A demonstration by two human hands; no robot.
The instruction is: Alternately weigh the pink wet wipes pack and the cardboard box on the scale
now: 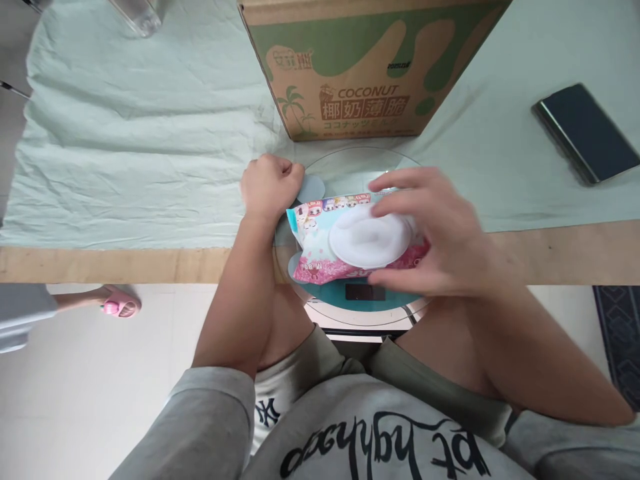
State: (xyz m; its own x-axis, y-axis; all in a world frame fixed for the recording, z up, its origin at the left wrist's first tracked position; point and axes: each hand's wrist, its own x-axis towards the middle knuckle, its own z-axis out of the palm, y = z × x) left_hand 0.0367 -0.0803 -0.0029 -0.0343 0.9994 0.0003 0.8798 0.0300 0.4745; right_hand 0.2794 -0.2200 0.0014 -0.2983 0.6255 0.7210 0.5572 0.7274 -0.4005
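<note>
A pack of wet wipes [320, 257] with a white oval lid lies on a round glass scale [320, 293], its left end towards my left hand. My right hand [435, 230] is over the pack's right part, slightly blurred, with the fingers spread across the lid and far edge and the thumb by the near edge. I see no firm grip on the pack. Closed into a fist, my left hand [273, 183] rests on the cloth at the scale's left edge; nothing shows in it. The scale's dark display [365, 292] faces me below the pack.
A cardboard box [350, 73] with coconut print stands just behind the scale. To the right lies a dark phone [590, 133], and a clear glass [143, 17] is at the far left. The table's wooden edge [115, 265] runs in front. Another person's foot [120, 301] shows at left.
</note>
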